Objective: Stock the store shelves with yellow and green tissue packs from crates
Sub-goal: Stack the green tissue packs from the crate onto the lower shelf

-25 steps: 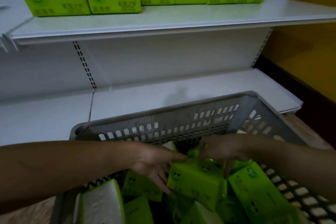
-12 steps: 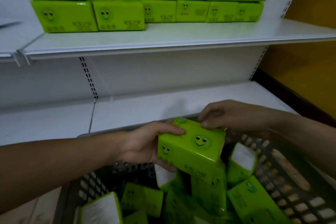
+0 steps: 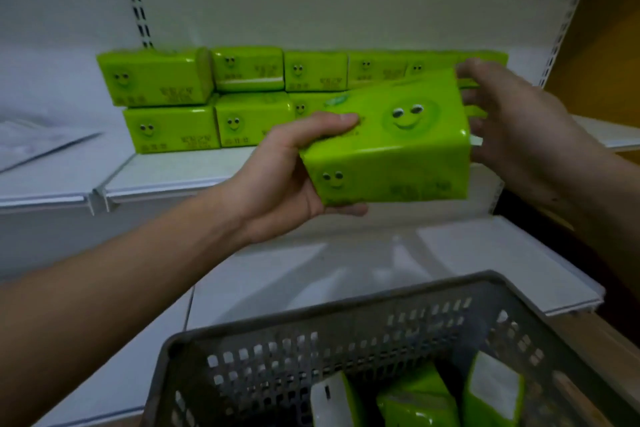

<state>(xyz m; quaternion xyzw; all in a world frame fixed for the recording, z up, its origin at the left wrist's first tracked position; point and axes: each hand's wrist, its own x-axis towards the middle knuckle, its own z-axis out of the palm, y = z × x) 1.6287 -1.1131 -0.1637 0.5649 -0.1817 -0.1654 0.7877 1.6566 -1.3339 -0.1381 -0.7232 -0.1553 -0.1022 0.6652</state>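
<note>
Both grips are grasping one green tissue pack (image 3: pixel 391 146): left hand (image 3: pixel 277 180) is clamping its near end, thumb on top, fingers underneath; right hand (image 3: pixel 512 128) is curling round its far end. Pack is hanging tilted in the air, in front of the stacked packs (image 3: pixel 194 99) lining the upper shelf (image 3: pixel 166 172), above the grey crate (image 3: pixel 311 340) holding more packs (image 3: pixel 419 399).

Both hands have lifted the green pack (image 3: pixel 388 146) from the crate (image 3: pixel 346 333) to shelf height.
</note>
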